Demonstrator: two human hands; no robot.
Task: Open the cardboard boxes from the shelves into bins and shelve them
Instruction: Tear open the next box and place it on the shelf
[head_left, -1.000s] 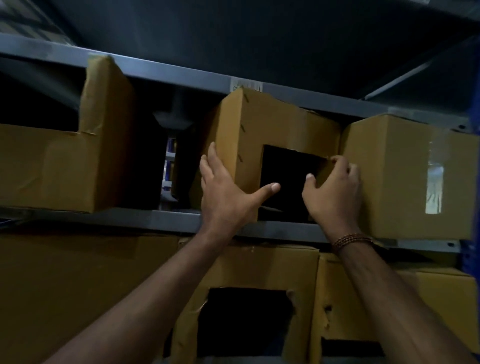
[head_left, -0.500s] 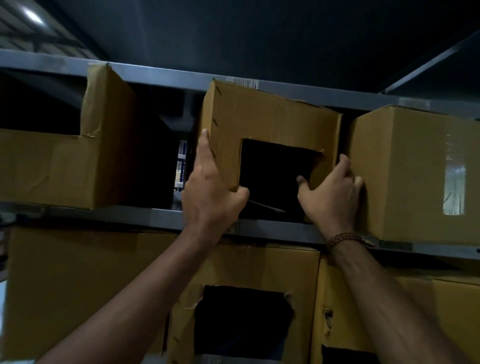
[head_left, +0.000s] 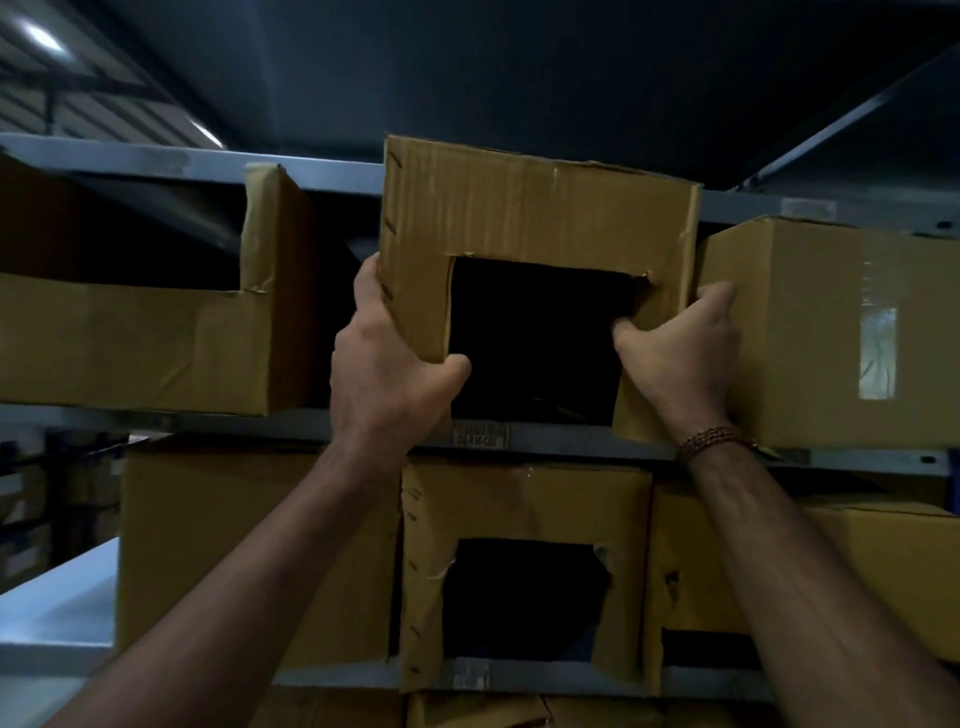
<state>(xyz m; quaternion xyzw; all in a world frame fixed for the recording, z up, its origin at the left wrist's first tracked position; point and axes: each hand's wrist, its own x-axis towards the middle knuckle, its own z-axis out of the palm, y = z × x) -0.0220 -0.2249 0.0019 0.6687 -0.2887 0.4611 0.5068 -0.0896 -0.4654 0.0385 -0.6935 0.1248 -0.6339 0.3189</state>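
Both hands are gripping a brown corrugated cardboard box with a square cut-out front (head_left: 535, 208) at the front edge of the grey metal shelf (head_left: 571, 441). The left hand (head_left: 387, 374) is wrapping its left corner, thumb inside the opening; the right hand (head_left: 680, 348) is pinching the right panel beside a taped, smooth-sided closed carton (head_left: 831, 332).

Dim overall; lit by ceiling strip lights (head_left: 44, 36) at far left. Deep shadows, soft blur, edges bowed.
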